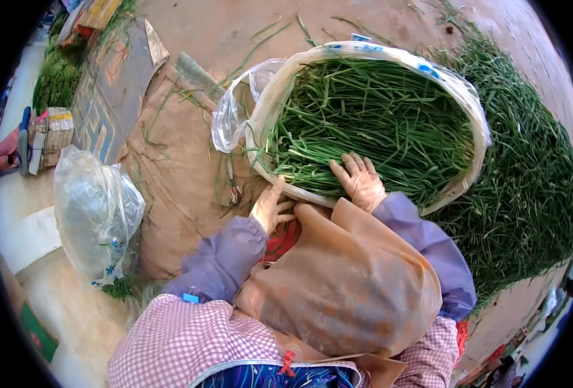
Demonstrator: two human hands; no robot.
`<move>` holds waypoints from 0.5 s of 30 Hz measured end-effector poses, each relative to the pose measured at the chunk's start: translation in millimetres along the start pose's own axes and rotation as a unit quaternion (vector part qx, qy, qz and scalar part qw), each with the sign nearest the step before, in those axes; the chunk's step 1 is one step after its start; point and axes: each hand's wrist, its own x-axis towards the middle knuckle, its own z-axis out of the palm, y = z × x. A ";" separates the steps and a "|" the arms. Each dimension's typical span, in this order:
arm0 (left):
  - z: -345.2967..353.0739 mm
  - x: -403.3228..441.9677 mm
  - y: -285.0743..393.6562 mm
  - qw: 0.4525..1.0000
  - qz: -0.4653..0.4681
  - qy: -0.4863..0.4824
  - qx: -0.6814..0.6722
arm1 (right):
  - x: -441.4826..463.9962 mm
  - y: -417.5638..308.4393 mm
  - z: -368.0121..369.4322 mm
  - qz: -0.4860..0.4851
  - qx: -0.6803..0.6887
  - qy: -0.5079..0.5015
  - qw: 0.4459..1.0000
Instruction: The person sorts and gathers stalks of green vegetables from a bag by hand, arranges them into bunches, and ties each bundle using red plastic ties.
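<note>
A wide oval container lined with a clear plastic bag point(480, 119) is in front of my lap, filled with long green chives point(377, 116) lying mostly lengthwise. My right hand point(362, 183) rests on the chives at the near side, its fingers stretched out and holding nothing. At the near left rim is my left hand point(272, 207), fingers apart, with one fingertip touching the rim or the stalks beside it. The bag's loose edge point(229, 123) hangs over the container's left side. A brown apron point(344, 278) covers my lap, close against the near rim.
A large heap of loose green stalks point(525, 161) spreads along the right. On the left stands a clear plastic bag point(99, 213) with contents I cannot make out. A small tool-like item point(233, 187) and scattered stalks lie on the brown ground sheet point(176, 161). Flattened cardboard point(112, 84) is behind.
</note>
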 end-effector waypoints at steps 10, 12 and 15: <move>-41.1 83.7 -43.5 0.925 -0.051 -0.086 -0.367 | -1.9 -4.0 50.7 0.103 -0.153 0.055 0.981; -19.6 66.0 -20.1 0.908 -0.059 -0.075 -0.408 | -5.3 -21.2 35.2 0.110 -0.135 0.108 0.979; -15.7 68.7 -17.4 0.891 -0.049 -0.068 -0.446 | -12.1 -36.8 31.6 -0.004 -0.096 0.133 0.986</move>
